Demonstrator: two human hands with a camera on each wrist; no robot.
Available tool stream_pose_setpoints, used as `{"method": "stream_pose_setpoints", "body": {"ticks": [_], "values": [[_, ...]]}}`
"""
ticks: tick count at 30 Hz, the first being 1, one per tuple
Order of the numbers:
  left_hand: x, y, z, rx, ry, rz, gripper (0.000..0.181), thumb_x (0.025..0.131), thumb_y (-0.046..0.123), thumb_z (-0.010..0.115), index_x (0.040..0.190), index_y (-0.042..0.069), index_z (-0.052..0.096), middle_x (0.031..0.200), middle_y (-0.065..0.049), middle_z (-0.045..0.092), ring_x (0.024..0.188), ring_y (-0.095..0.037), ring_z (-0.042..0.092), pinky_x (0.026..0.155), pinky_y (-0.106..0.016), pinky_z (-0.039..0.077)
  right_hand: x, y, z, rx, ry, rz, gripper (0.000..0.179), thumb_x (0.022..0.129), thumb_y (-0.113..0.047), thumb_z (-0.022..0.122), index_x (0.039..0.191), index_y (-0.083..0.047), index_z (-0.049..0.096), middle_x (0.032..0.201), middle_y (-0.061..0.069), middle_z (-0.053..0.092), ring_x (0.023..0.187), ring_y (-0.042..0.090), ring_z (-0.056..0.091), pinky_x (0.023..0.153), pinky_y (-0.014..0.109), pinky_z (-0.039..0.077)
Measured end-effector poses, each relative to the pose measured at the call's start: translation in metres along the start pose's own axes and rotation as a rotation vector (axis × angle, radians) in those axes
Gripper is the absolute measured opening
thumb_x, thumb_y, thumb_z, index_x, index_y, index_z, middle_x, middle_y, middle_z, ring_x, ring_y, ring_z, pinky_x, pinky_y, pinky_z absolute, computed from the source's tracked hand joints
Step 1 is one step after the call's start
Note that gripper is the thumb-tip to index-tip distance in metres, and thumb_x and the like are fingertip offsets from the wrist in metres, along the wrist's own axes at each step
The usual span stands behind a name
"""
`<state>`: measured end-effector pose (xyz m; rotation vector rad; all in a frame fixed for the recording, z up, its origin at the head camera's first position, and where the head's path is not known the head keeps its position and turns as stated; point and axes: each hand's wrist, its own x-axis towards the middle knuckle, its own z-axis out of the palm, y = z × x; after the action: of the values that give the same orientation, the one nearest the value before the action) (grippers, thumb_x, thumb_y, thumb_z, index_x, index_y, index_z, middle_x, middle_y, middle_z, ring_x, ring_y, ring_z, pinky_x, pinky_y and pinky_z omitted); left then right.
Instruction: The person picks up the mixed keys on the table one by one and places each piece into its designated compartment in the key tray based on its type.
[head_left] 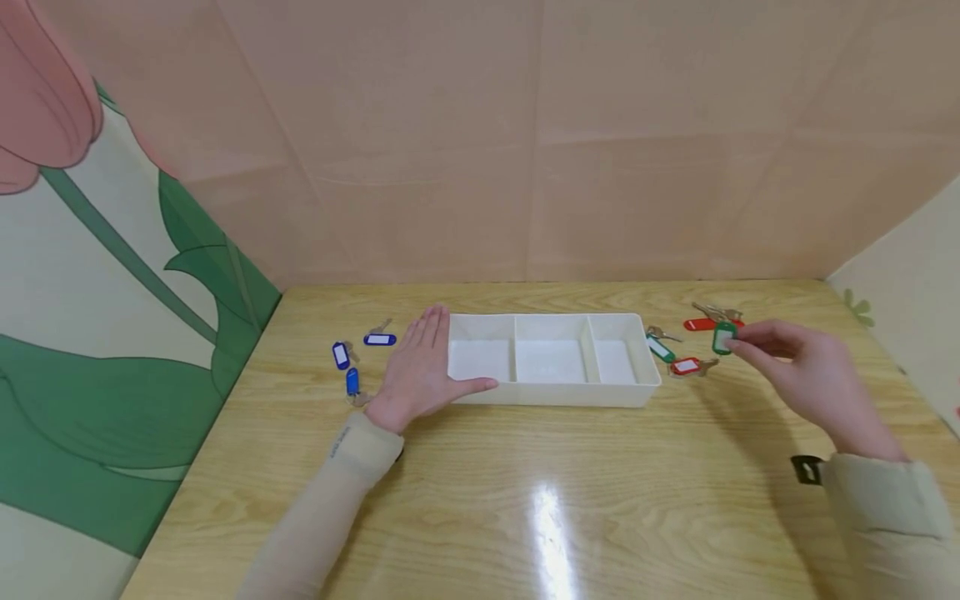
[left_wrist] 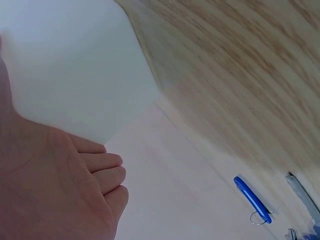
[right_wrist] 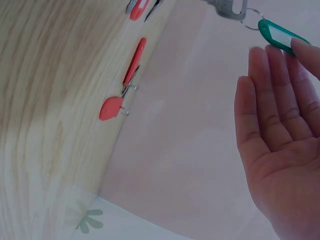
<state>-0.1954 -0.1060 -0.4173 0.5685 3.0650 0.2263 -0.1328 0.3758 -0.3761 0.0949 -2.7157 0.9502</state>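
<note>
A white tray [head_left: 555, 395] with three compartments stands on the wooden table. My left hand [head_left: 422, 365] lies flat against its left end, fingers straight and thumb along the front rim; the left wrist view shows the palm [left_wrist: 55, 185] touching the tray wall [left_wrist: 80, 70]. To the tray's right, my right hand [head_left: 806, 367] pinches a green key tag [head_left: 723, 338] between thumb and fingertips. In the right wrist view a key [right_wrist: 227, 9] hangs from that tag's ring. Below it lie another green key tag [head_left: 661, 348], a red key tag [head_left: 686, 366] and a further red tag [head_left: 699, 324] with keys.
Left of the tray lie three blue key tags, one at the back [head_left: 380, 340], one at the far left [head_left: 341, 356] and one nearer [head_left: 352, 382]. A pinkish wall [head_left: 525, 208] closes off the table's back edge. Side walls stand left and right.
</note>
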Motion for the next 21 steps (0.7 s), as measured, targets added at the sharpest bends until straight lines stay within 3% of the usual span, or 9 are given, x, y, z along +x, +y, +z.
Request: {"method": "stream_pose_setpoints", "body": {"ticks": [6, 13, 21], "values": [[0.001, 0.0, 0.002, -0.002, 0.006, 0.001, 0.138, 0.072, 0.101, 0.029, 0.161, -0.001, 0.003, 0.168, -0.016, 0.001, 0.154, -0.025, -0.001, 0.123, -0.036, 0.002, 0.002, -0.004, 0.002, -0.004, -0.002, 0.018, 0.025, 0.094, -0.035, 0.076, 0.108, -0.014, 0.077, 0.102, -0.013, 0.07, 0.086, -0.018, 0.056, 0.065, 0.007, 0.045], [0.001, -0.001, 0.003, -0.011, 0.01, -0.002, 0.138, 0.072, 0.101, 0.028, 0.161, -0.001, 0.003, 0.168, -0.016, 0.001, 0.154, -0.025, -0.001, 0.123, -0.035, 0.001, 0.005, -0.008, 0.002, 0.035, -0.012, 0.039, 0.028, 0.094, -0.033, 0.076, 0.11, -0.01, 0.077, 0.104, -0.014, 0.068, 0.084, -0.016, 0.058, 0.063, 0.009, 0.047], [0.002, -0.001, 0.003, -0.003, 0.018, -0.002, 0.14, 0.07, 0.102, 0.027, 0.161, -0.001, 0.004, 0.169, -0.016, 0.002, 0.154, -0.025, -0.001, 0.123, -0.035, 0.002, 0.008, -0.018, 0.006, 0.111, 0.008, 0.045, 0.028, 0.094, -0.031, 0.076, 0.11, -0.008, 0.076, 0.102, -0.023, 0.067, 0.083, -0.01, 0.065, 0.066, 0.009, 0.05]]}}
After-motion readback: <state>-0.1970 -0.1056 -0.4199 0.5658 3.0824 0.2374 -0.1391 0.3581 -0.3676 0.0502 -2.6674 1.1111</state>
